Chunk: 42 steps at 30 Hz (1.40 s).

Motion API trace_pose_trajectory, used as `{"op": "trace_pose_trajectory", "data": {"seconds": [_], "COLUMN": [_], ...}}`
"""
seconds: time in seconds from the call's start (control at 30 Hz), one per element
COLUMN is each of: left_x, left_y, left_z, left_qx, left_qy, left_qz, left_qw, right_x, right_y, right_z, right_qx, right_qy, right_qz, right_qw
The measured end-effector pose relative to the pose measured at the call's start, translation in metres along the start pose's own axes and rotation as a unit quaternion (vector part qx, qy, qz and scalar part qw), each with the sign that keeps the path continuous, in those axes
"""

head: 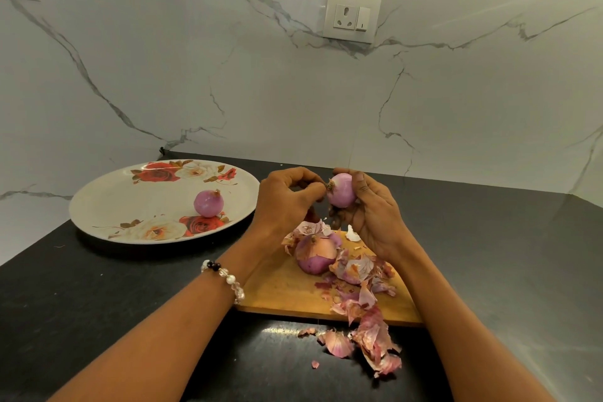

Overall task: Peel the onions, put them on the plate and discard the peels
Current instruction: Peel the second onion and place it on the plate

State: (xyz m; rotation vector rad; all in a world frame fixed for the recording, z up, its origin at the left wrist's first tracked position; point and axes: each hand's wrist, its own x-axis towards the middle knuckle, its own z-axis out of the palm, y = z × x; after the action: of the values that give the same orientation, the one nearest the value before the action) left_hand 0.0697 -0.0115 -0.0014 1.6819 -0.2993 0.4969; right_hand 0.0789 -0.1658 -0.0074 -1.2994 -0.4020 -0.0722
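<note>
Above the cutting board (287,287), right hand (375,215) grips a peeled onion (341,191). Left hand (284,202) pinches its root tuft.

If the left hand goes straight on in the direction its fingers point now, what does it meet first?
The left hand points its fingers right, at the onion the right hand holds. They already pinch at its root end, so it likely meets that onion first.
</note>
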Motion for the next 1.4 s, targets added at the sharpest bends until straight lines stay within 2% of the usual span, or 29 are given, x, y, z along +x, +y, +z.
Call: {"op": "trace_pose_trajectory", "data": {"seconds": [0.13,0.2,0.3,0.37,0.5,0.83,0.93,1.0,1.1,1.17,1.3,1.4], "left_x": [0.0,0.0,-0.002,-0.003,-0.001,-0.004,-0.004,-0.002,0.003,0.003,0.003,0.006], "left_y": [-0.001,-0.004,-0.005,-0.006,-0.006,-0.004,-0.002,0.0,-0.003,-0.006,-0.011,-0.012], "left_z": [0.001,0.003,0.007,0.008,0.006,0.008,0.009,0.007,0.002,0.001,0.002,-0.002], "left_qx": [0.03,0.054,0.066,0.046,-0.041,-0.149,-0.158,-0.155,-0.013,0.053,0.12,0.149], "left_qy": [0.01,-0.009,-0.012,0.012,0.024,0.001,0.005,0.005,0.018,0.038,0.015,0.003], "left_qz": [-0.013,-0.009,-0.034,-0.076,-0.151,-0.202,-0.212,-0.188,-0.078,-0.028,0.033,0.035], "left_qw": [0.999,0.998,0.997,0.996,0.987,0.968,0.964,0.97,0.997,0.997,0.992,0.988], "right_x": [0.002,0.002,0.002,0.001,0.001,0.002,0.004,0.006,0.007,0.008,0.006,0.005], "right_y": [0.002,0.003,0.004,0.005,0.006,0.009,0.013,0.015,0.014,0.013,0.013,0.011], "right_z": [-0.003,-0.003,-0.002,0.0,0.001,0.0,-0.004,-0.008,-0.013,-0.013,-0.013,-0.012], "right_qx": [-0.014,-0.021,-0.074,-0.128,-0.156,-0.22,-0.297,-0.334,-0.319,-0.317,-0.338,-0.334], "right_qy": [0.01,0.002,-0.007,-0.009,-0.006,-0.026,-0.029,-0.025,-0.016,-0.023,-0.051,-0.063], "right_qz": [0.003,0.001,-0.012,-0.035,-0.06,-0.086,-0.126,-0.138,-0.135,-0.136,-0.142,-0.139], "right_qw": [1.0,1.0,0.997,0.991,0.986,0.971,0.946,0.932,0.938,0.938,0.929,0.93]}}
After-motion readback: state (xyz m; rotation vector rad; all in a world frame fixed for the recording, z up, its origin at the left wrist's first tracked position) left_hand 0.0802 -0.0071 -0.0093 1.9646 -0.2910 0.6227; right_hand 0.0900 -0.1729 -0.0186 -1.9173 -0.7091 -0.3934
